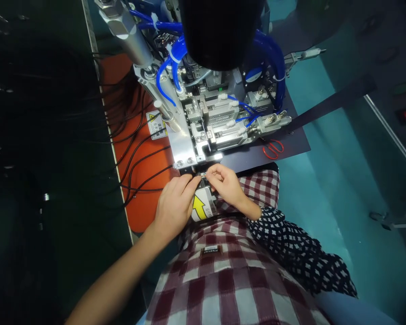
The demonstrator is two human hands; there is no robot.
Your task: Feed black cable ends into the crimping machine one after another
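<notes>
My left hand [176,203] rests at the near end of a metal machine [216,117], its thumb and fingers pinched together. From the other side, my right hand [226,184] meets it with thumb and forefinger closed. The fingertips of both almost touch above a narrow metal part of the machine. Whatever lies between them is too small to make out. Just below the fingers is a white label with a yellow arrow [199,206].
Blue air hoses [270,54] loop over the machine. Several black cables [131,162] cross the orange-red tabletop [145,207] at left. Red-handled scissors [273,150] lie on the dark plate [299,144] to the right. A dark round shape [221,31] blocks the top centre.
</notes>
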